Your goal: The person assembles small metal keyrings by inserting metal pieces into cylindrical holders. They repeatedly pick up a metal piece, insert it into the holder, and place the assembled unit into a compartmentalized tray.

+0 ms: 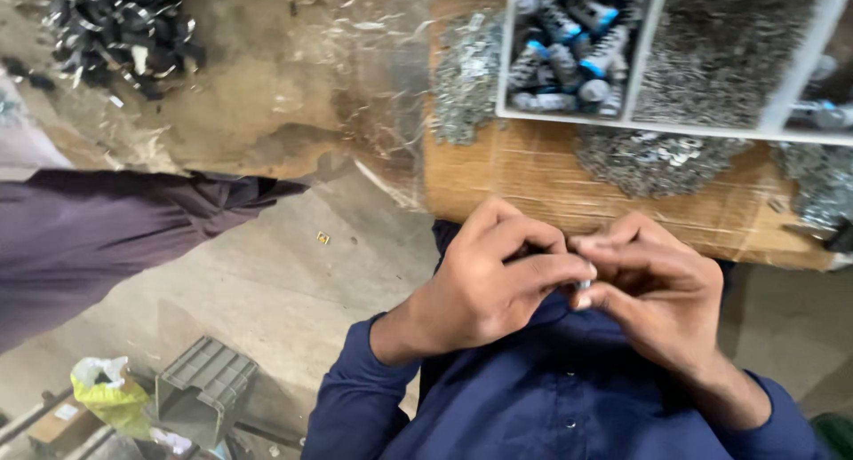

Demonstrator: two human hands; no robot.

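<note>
Your two hands meet close to your chest, at about 6 o'clock in the view. Your left hand (484, 287) and right hand (653, 287) each curl in a tight pinching grip around one small pale part (584, 285), only its tip showing between the fingertips. You seem to be mid-assembly, pressing or twisting the piece; finishing it likely calls for steady finger pressure, then a reach to the tray.

At 12 to 1 o'clock, one white divided tray (647, 47) rests on a cardboard-covered desk (533, 171). One compartment holds grey cylinders with blue caps (569, 47), roughly a dozen; the next holds fine metal bits, too many to count. Loose piles of small metal pieces (653, 158) lie around it. One heap of dark clips (120, 25) sits at 10 o'clock.
</note>
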